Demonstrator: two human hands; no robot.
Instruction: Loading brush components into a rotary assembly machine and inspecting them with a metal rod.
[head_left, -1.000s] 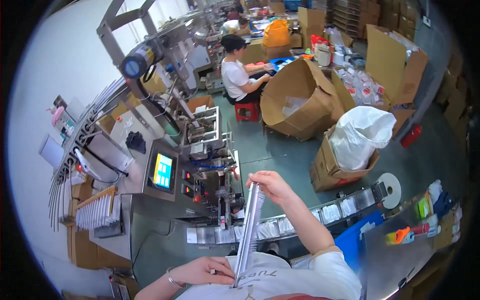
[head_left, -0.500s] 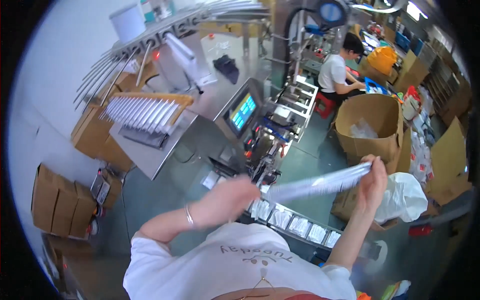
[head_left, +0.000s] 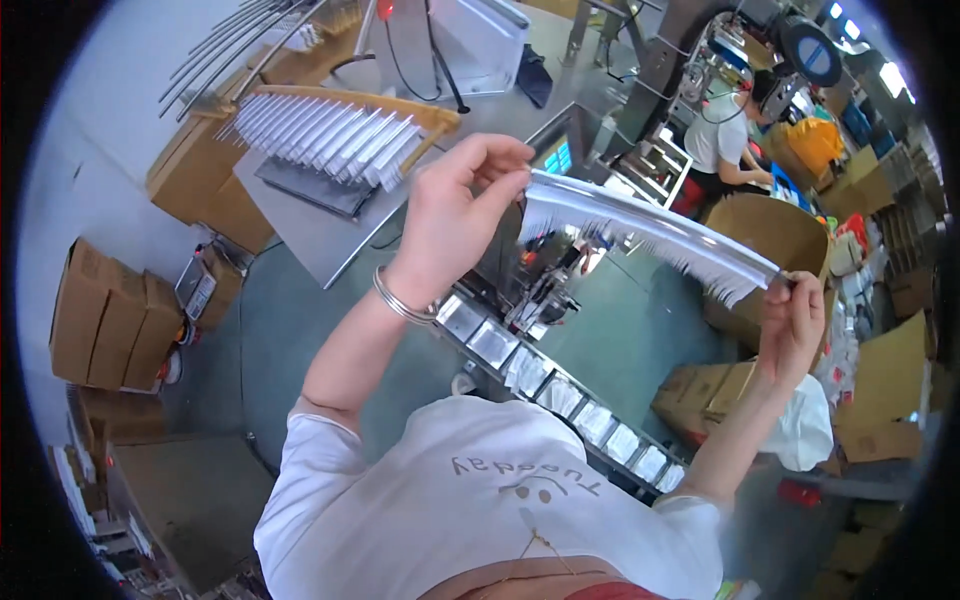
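A long silvery strip point(head_left: 650, 218) with a fringe of thin translucent pieces along its lower edge is stretched between my hands. My left hand point(head_left: 455, 215), with bangles at the wrist, pinches its left end between thumb and fingers. At the lower right end, my right hand point(head_left: 793, 325) has its fingers closed on the tip. The strip slants down to the right, held in the air in front of a machine point(head_left: 545, 295). Below it runs a conveyor point(head_left: 490, 345) with a row of compartments, several holding small pale packets point(head_left: 558, 396).
On a steel table point(head_left: 300, 235) at the left, a wooden rack point(head_left: 440, 118) bears several similar white strips, with a dark flat pad point(head_left: 310, 187) beside it. Cardboard boxes point(head_left: 110, 320) stand at the far left. A large open carton point(head_left: 765, 225) and a seated co-worker point(head_left: 720, 140) are at the right.
Both ends of the strip are now gripped and it slants down to the right. My left hand has risen and come away from near the conveyor. The view has shifted.
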